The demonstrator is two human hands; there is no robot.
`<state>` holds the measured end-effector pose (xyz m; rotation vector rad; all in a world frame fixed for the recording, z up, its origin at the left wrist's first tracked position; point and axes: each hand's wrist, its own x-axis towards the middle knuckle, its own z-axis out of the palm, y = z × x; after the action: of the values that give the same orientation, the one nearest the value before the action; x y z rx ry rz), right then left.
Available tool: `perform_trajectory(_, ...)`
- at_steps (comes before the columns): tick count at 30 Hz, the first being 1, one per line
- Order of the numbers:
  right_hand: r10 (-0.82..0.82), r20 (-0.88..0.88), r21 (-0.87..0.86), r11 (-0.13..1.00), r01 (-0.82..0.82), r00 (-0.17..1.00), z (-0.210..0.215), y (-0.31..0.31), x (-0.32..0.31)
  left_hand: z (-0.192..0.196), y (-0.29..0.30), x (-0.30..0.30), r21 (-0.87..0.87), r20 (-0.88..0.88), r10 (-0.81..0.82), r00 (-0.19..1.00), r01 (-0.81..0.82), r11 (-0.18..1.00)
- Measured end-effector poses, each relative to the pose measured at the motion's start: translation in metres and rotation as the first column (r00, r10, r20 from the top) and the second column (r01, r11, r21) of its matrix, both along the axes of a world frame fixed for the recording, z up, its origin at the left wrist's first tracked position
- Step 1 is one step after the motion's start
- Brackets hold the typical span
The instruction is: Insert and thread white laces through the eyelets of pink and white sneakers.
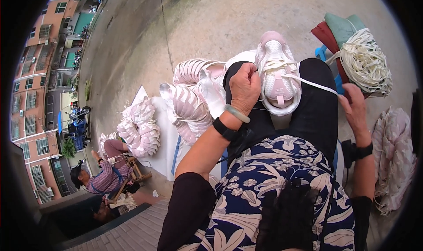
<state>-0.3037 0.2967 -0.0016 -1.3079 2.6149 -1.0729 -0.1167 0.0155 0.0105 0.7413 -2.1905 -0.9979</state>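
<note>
- Pink and white, the shoe point(277, 77) rests over the person's lap, between the two thighs in black trousers point(319, 114); its rounded toe points away from the body, its opening lies nearer; pale lacing crosses its top.
- The left hand point(245, 87) is at the shoe's left edge, fingers folded in tightly; whether something is pinched inside them I cannot tell; a pale bangle point(238, 113) and a black band point(224, 128) circle that wrist.
- The right hand point(352, 100) is well apart from the shoe, to its right, fingers bent and nearly closed; a white lace point(315, 84) runs from the shoe to its fingertips, which appear to grip it; another black band point(363, 151) is on this wrist.
- Beyond the right hand lies a thick bundle of cream laces point(366, 61); green cloth point(341, 28) and dark red cloth point(325, 35) are beside it.
- To the left, pink-and-white stacked pieces point(187, 108) fan out in rows near the knee; a curved heap point(140, 127) sits farther left; another pale pink pile point(393, 160) is at the far right.
- A co-worker point(99, 176) in a checked top sits at lower left.
</note>
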Motion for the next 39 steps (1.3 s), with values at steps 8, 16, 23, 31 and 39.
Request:
perform_trajectory(8,0.286,0.022,-0.206,0.939,-0.276,0.958,0.019,-0.101,0.046,0.013,0.004,-0.006,-0.436,0.033,-0.182,0.983,0.178,0.882)
perform_trajectory(16,0.274,0.064,-0.183,0.948,-0.259,0.960,0.020,-0.115,0.051,0.005,0.007,-0.014,-0.422,0.178,-0.218,0.960,0.274,0.864)
perform_trajectory(23,0.295,0.194,-0.242,0.939,-0.246,0.936,0.020,-0.115,0.049,0.006,-0.002,-0.016,-0.201,0.241,-0.294,0.925,0.344,0.917)
perform_trajectory(31,0.273,0.131,-0.106,0.960,-0.260,0.953,0.029,-0.127,0.049,0.012,-0.023,-0.016,-0.005,0.274,-0.505,0.819,0.526,0.850)
perform_trajectory(39,0.136,0.130,0.014,0.990,-0.139,0.982,0.026,-0.143,0.041,-0.001,-0.003,-0.021,-0.283,0.223,-0.295,0.929,0.351,0.892)
